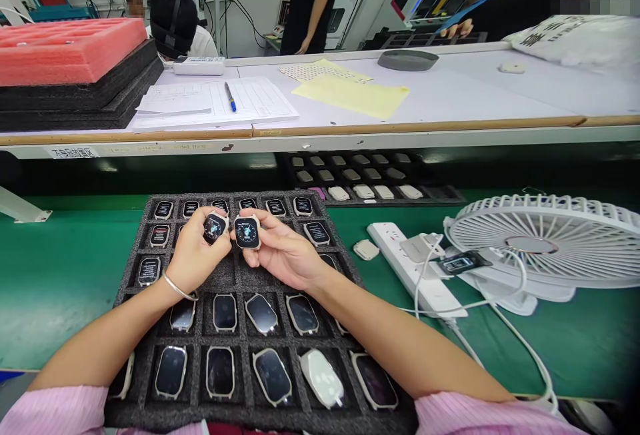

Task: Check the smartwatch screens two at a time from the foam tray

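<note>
My left hand point(193, 255) holds a small watch body point(215, 228) with a lit round dial on its screen. My right hand point(280, 252) holds a second watch body point(247, 232), its screen also lit, side by side with the first. Both hands hover over a black foam tray point(235, 278) whose pockets hold several more watch bodies. Those in the far rows show lit text screens; those in the near rows are dark, and one lies face down point(323, 377). A thin bracelet point(177, 287) circles my left wrist.
A white fan point(545, 238), a white power strip point(413, 265) and cables lie right of the tray on the green mat. A second tray point(360, 175) sits under the raised shelf. Papers, a pen point(230, 96) and foam stacks point(70, 68) rest on the shelf. Other people work beyond.
</note>
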A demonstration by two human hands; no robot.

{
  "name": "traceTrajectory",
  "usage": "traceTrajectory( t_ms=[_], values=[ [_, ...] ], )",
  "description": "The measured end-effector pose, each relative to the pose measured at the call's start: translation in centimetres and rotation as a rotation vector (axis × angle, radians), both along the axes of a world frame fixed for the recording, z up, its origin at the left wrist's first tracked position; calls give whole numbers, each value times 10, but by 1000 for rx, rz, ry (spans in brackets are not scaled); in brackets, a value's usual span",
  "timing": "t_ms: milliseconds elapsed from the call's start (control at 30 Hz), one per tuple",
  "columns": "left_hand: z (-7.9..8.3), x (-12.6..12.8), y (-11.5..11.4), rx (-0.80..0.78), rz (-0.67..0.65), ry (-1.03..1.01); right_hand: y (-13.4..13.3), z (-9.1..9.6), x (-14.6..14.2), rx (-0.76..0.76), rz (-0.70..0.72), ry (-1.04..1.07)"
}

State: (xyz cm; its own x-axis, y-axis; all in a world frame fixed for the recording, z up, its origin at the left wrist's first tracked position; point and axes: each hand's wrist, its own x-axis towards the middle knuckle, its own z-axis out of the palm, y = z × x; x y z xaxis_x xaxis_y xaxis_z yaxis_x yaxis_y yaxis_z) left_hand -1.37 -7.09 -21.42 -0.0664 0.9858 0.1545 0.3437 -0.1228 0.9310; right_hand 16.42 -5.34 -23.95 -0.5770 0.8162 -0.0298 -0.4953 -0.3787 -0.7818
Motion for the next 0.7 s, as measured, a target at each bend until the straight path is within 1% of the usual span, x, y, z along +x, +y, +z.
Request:
traceTrajectory(
  t_ms=[67,200,300,500,700],
  values=[
    [-1,0,3,-63,-7,-95,1,0,0,9,-26,-29],
    [2,1,3,-261,-72,-375,3,-1,1,6,-80,-91],
    [5,0,1,-297,-90,-523,5,-1,2,6,-135,-115],
    [4,-2,2,-265,-138,-567,5,3,5,40,-177,-150],
    [2,0,1,-280,-157,-512,4,4,7,118,-197,-191]
  ],
)
